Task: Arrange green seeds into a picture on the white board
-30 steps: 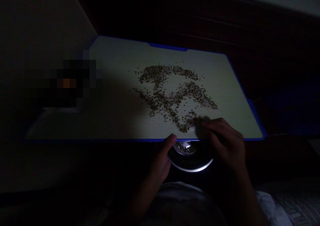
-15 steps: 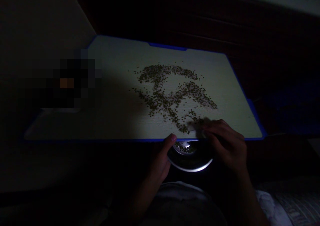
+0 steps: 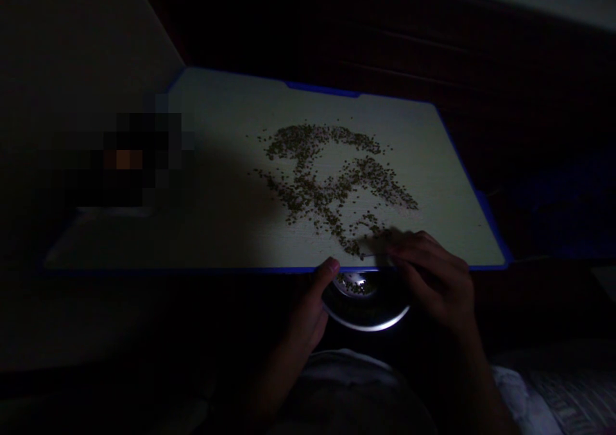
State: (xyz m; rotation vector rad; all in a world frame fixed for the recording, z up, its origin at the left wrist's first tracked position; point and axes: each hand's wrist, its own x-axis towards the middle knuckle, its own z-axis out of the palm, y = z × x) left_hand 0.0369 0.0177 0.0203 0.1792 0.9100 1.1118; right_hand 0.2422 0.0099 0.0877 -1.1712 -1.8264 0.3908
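Note:
Many small dark seeds (image 3: 332,178) lie scattered over a pale board with a blue rim (image 3: 231,230). My left hand (image 3: 312,310) grips a round metal bowl (image 3: 368,313) just below the board's near edge, thumb on the rim; a few seeds lie in the bowl. My right hand (image 3: 433,278) rests on the board's near edge, fingers curled and pinched on a small pale flat piece (image 3: 368,246) that touches the nearest seeds.
The room is very dark. A blurred dark object (image 3: 125,162) stands on the board's left part. Dark wood panelling runs behind the board. Striped cloth (image 3: 563,396) lies at the lower right, and light cloth covers my lap (image 3: 346,383).
My right hand with the pale piece has slid slightly left and toward the near edge among the closest seeds. My left hand and the bowl have stayed put.

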